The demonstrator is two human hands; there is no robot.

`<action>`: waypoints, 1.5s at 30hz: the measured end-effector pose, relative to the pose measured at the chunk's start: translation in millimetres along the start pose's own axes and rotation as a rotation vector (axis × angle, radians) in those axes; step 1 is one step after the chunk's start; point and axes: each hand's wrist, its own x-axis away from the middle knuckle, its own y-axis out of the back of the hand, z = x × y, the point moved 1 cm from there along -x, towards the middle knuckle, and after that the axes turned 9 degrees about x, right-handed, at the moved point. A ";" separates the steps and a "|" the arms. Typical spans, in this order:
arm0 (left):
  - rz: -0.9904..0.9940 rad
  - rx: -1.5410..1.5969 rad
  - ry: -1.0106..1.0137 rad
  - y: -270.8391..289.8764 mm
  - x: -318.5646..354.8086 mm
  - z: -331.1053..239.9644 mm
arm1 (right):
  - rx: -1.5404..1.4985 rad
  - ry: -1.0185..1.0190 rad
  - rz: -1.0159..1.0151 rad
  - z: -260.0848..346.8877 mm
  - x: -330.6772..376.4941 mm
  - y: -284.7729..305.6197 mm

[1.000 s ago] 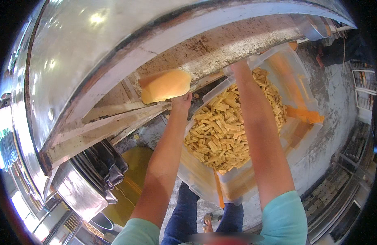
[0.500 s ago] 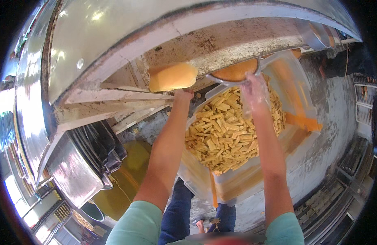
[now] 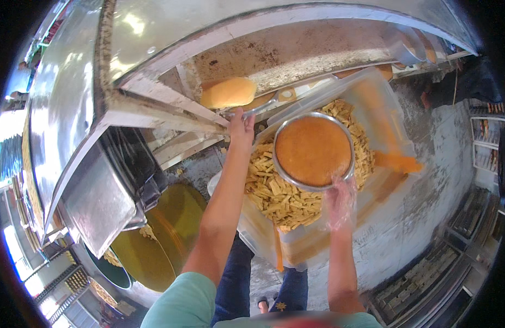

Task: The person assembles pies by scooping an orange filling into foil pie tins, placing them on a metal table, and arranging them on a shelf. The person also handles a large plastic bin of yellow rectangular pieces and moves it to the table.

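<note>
The right hand (image 3: 340, 202), wrapped in a thin clear plastic glove, has its grip closed on the near rim of a round metal pan (image 3: 312, 147). A level orange-brown layer fills the pan, which sits over the pile of pale yellow sticks (image 3: 293, 203) in a large clear tub (image 3: 403, 128); whether its underside touches them is hidden. The left hand (image 3: 241, 130) is bare and raised beside a slim shiny piece (image 3: 269, 104), and I cannot tell whether its grip closes on it. Just beyond those fingers lies a yellow loaf-shaped block (image 3: 229, 94), under the edge of a metal-covered tabletop (image 3: 154, 27) with a worn wooden frame (image 3: 170, 112). An orange strip (image 3: 397, 162) runs across the right side of the tub. Farther left, a metal box (image 3: 99, 191) leans next to a wide olive container (image 3: 178, 235). The tub is near the person's jeans (image 3: 233, 279), above a grey floor (image 3: 422, 208), with dark racks (image 3: 455, 251) well apart at the right
</note>
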 end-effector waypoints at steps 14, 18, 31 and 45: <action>0.312 -0.369 0.049 52.6 253.0 -32.6 | 0.065 0.170 0.075 76.9 141.4 129.7; 0.283 -0.353 -0.028 86.5 409.7 -88.4 | 0.320 0.341 0.242 118.1 195.2 158.8; 0.277 -0.029 -0.666 133.0 654.5 -350.6 | 0.288 0.122 0.638 141.4 356.7 -26.1; 0.138 0.073 -0.830 244.5 637.0 -605.2 | 0.156 0.063 0.615 20.6 421.3 -318.0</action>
